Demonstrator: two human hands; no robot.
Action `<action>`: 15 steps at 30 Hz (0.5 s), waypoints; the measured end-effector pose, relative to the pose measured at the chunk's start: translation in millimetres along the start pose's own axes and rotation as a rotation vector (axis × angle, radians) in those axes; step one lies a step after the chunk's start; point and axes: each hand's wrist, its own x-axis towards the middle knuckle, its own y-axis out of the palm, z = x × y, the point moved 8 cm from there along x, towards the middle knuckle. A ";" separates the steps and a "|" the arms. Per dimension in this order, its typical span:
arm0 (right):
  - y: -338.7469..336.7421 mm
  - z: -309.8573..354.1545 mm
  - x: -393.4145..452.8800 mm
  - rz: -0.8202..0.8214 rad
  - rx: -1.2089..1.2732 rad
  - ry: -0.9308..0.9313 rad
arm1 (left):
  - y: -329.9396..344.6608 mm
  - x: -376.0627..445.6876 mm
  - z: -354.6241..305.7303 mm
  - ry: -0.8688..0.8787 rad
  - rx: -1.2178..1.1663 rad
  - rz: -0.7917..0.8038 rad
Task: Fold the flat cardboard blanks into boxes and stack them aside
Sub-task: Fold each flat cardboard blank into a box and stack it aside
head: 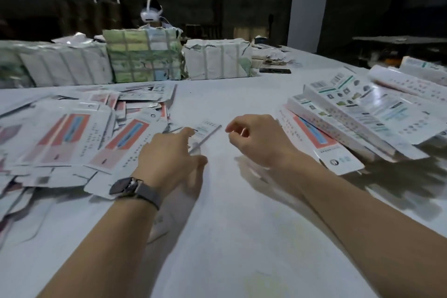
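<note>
A heap of flat cardboard blanks (72, 143), white with red and blue print, covers the table's left side. My left hand (169, 155), a watch on its wrist, lies at the heap's right edge with its fingers on one blank (208, 132) that juts toward the middle. Whether the fingers grip it or only touch it I cannot tell. My right hand (256, 138) hovers just right of that blank, fingers loosely curled, holding nothing. Folded boxes (358, 116) lie stacked and leaning at the right.
Wrapped bundles (145, 55) stand in a row along the table's far side, and a person wearing a headset (151, 14) sits behind them. A dark phone-like object (274, 70) lies near the bundles. The white table (229, 225) stretches bare toward me.
</note>
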 end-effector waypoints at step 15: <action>-18.6 -7.5 -3.4 -0.166 0.213 0.032 | -43.1 -21.0 -27.6 0.097 0.041 -0.339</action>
